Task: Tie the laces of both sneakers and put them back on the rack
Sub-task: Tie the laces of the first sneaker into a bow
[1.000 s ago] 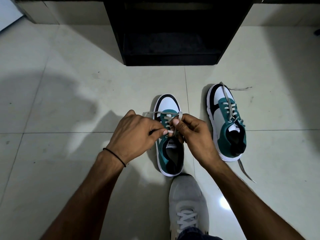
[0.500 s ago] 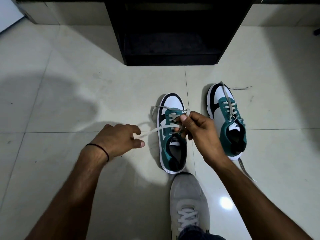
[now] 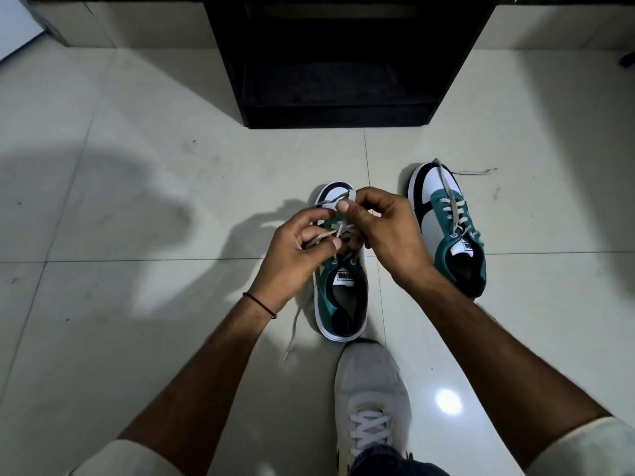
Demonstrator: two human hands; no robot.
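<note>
Near sneaker's (image 3: 340, 304) laces (image 3: 321, 238) partly behind hands (image 3: 292, 259) (image 3: 390, 235), rack (image 3: 343, 63) top cut off

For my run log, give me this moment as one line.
tying near sneaker | left hand: pinching lace | right hand: pinching lace | other sneaker: untied

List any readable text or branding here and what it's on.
"PUMA": tongue label of the sneaker being tied, upside down to the camera.
Unreadable: tongue tag of the other sneaker, a dark mark, too blurred.
Nothing else readable.
</note>
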